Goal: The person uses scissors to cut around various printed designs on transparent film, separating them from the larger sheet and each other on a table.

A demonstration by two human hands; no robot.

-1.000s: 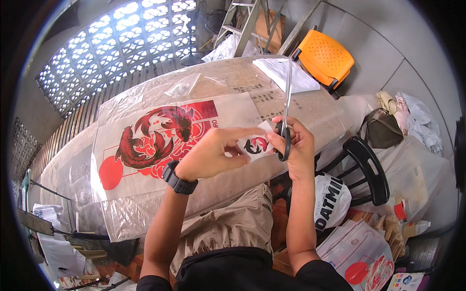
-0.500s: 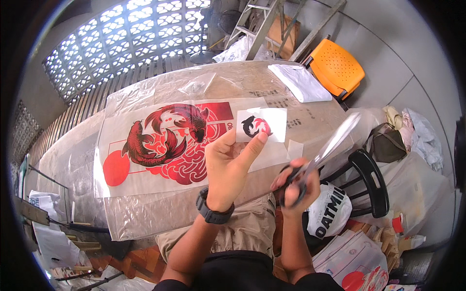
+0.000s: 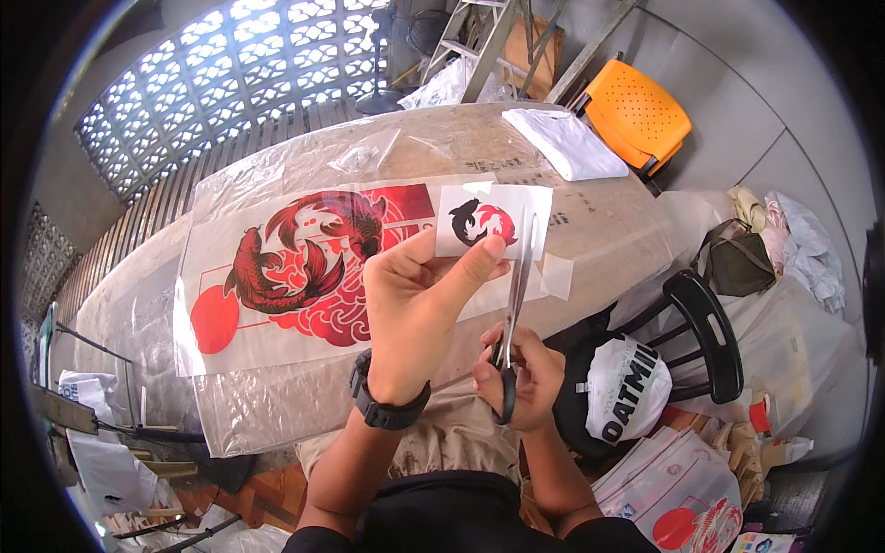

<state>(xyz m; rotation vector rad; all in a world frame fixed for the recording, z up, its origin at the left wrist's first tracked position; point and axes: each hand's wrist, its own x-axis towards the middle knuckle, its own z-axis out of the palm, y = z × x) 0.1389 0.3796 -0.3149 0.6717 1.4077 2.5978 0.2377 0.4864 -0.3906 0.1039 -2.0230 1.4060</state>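
Note:
Between the thumb and fingers of my left hand [image 3: 419,309] is a small white printed sheet [image 3: 532,203] bearing a black and a red fish. My right hand [image 3: 527,382] grips a pair of scissors [image 3: 518,295] by black handles, blades pointing up along the sheet's right part. Whether the blades are apart or have cut into the sheet I cannot make out. Beneath and left of my left hand, a large transfer print [image 3: 313,267] with red and black koi, a red disc and waves lies on the plastic-covered table [image 3: 230,410].
A folded white cloth [image 3: 572,145] rests at the table's far right, near an orange chair [image 3: 636,111]. Close to my right arm stands a black chair [image 3: 705,336] with a white printed bag [image 3: 627,392]. Plastic-wrapped prints [image 3: 664,498] lie lower right; a ladder [image 3: 475,46] stands behind.
My right hand has moved left, bringing the scissors from right of the small sheet to its right part, blades now more upright. My left hand has shifted slightly left, still holding the sheet.

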